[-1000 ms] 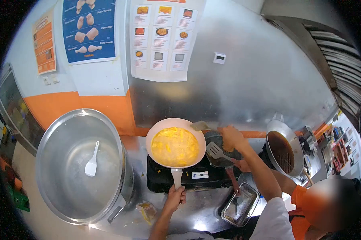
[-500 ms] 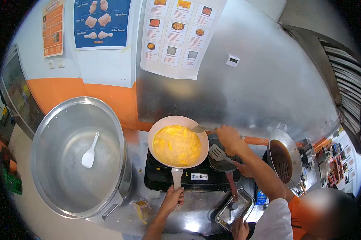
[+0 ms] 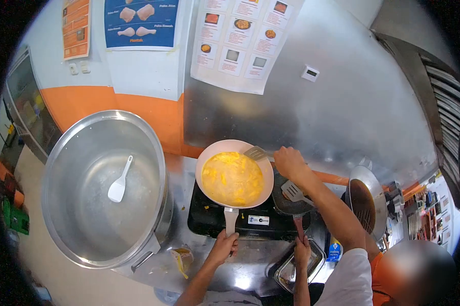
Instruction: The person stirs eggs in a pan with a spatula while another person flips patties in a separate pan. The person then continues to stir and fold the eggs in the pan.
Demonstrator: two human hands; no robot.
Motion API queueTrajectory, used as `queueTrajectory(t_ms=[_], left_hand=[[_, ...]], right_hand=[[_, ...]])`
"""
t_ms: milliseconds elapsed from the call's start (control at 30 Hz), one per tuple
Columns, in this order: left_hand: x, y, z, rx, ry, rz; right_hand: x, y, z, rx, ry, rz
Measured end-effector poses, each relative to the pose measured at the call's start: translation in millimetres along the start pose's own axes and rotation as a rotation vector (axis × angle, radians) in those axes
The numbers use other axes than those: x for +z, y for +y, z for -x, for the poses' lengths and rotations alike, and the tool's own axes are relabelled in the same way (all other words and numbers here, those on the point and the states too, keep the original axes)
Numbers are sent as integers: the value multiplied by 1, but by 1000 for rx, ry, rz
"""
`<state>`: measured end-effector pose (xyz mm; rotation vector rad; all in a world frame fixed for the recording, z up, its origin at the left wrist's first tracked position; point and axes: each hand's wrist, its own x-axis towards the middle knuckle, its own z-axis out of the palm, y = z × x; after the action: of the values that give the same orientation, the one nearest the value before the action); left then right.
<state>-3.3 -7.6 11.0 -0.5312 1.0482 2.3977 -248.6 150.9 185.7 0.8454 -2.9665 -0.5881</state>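
My left hand (image 3: 225,247) is closed around the pale handle of a cream frying pan (image 3: 268,186) on a black stove. Runny yellow egg mixture (image 3: 232,177), with thicker clumps, fills the pan. My right hand (image 3: 289,162) grips a turner (image 3: 255,153), its slotted blade at the pan's upper right rim. Below my right forearm is a small dark pan (image 3: 286,205), its reddish handle held by a co-worker's hand (image 3: 301,252). Over that pan lies another slotted turner (image 3: 292,190); its handle end is hidden behind my arm.
To the left stands a big metal pot (image 3: 72,168) with a white paddle (image 3: 119,186) inside. An opened packet (image 3: 183,259) lies near my left forearm. A metal tray (image 3: 319,260) and a wok (image 3: 372,204) are at right, beside a co-worker in orange (image 3: 385,265).
The co-worker's hand has risen from beside the tray to grasp the small pan's reddish handle. My right hand's turner has shifted slightly at the rim. The view has tilted down a little.
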Motion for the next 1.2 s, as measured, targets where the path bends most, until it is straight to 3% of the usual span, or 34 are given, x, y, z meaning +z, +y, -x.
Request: queueTrajectory(t_ms=[133,300,500,700,1200], left_hand=[[-1,1,-1,-10,-3,-3],[-4,-3,-3,10,-1,-23],[-1,0,-1,30,26,-70],[0,4,-3,-24,29,-100],[0,-5,-7,-16,32,-166]], right_hand=[[18,-8,-1,50,38,-21],[20,-20,-2,155,-82,-59],[76,-15,-41,240,-40,-155],[101,-3,-80,158,-115,-285],[86,-14,-125,-246,-108,-446]])
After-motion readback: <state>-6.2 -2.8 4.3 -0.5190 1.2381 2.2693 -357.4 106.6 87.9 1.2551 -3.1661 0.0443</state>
